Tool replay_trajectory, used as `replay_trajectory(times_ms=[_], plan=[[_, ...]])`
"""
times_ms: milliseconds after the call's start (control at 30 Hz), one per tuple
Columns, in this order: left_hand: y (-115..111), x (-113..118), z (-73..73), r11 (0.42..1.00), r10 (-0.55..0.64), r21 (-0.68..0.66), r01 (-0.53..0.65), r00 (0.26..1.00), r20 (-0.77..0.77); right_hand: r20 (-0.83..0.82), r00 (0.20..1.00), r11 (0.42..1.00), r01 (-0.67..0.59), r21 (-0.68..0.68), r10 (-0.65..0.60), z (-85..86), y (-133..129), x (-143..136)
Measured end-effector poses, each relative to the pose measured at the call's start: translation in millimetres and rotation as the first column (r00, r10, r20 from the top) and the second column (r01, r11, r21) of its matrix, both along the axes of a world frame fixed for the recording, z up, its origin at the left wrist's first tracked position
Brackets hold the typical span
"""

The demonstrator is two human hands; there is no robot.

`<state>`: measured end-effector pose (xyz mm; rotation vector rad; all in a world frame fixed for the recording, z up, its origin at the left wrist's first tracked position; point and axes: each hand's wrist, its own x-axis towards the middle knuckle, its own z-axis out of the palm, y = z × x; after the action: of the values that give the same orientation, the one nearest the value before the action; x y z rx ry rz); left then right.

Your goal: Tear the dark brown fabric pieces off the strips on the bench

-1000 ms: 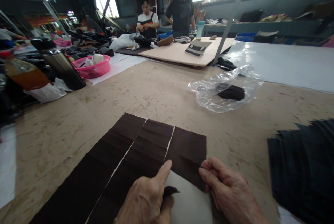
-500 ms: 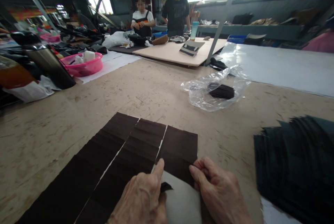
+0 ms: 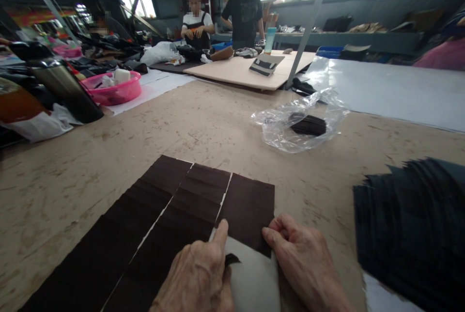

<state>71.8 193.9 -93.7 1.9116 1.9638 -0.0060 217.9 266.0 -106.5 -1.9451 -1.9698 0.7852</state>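
Dark brown pieces (image 3: 145, 210) lie in overlapping rows on the worktable, with thin pale lines between the rows. My left hand (image 3: 203, 268) rests over the right-hand row, index finger pointing forward on its edge; a small black scrap (image 3: 232, 258) shows beside its fingers. A pale grey sheet (image 3: 254, 273) lies between my two hands, over the near part of that row. My right hand (image 3: 300, 254) pinches the right edge of a brown piece (image 3: 249, 205) between thumb and index finger.
A stack of dark sheets (image 3: 407, 225) stands at the right. Beyond my hands lies a clear plastic bag (image 3: 279, 132) with dark pieces. A pink basket (image 3: 127, 91) and a metal flask (image 3: 67, 89) are at the left. Two people stand behind a beige board (image 3: 225, 70).
My right hand has shifted very slightly up and left at the edge of the brown piece. My left hand has hardly moved. The person in the dark shirt has shifted posture.
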Motion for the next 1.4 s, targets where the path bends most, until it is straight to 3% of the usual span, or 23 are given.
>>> replay_trajectory(times_ms=[300, 467, 600, 767, 933, 1167, 1400], plan=[[5, -4, 12.2, 0.997, -0.020, -0.077, 0.024, 0.999, 0.047, 0.070, 0.995, 0.997, 0.071, -0.017, -0.069, -0.6, 9, 1], [6, -10, 5.5, 0.999, 0.001, -0.045, 0.002, 0.998, 0.070, 0.029, 0.993, 0.992, 0.114, 0.051, -0.116, -1.2, 6, 10], [10, -9, 9.4, 0.999, 0.021, -0.043, -0.017, 0.994, 0.107, -0.058, 0.985, 0.976, 0.167, 0.142, -0.160, -3.9, -5, 23], [-2, -15, 20.5, 0.997, 0.082, -0.008, -0.082, 0.986, 0.143, -0.151, 0.986, 0.966, 0.109, 0.236, -0.075, -9.4, -22, 34], [-9, -19, 26.5, 1.000, 0.026, -0.002, -0.027, 0.982, 0.189, -0.174, 0.984, 0.959, 0.028, 0.283, 0.022, -11.2, -21, 28], [9, -11, 13.1, 0.999, 0.042, -0.029, -0.037, 0.985, 0.167, -0.070, 0.989, 0.978, -0.117, 0.175, 0.131, 1.9, -2, 11], [11, -9, 14.3, 0.998, 0.005, -0.066, 0.007, 0.984, 0.181, 0.004, 0.986, 0.986, -0.168, 0.011, 0.168, 12.0, 11, 10]])
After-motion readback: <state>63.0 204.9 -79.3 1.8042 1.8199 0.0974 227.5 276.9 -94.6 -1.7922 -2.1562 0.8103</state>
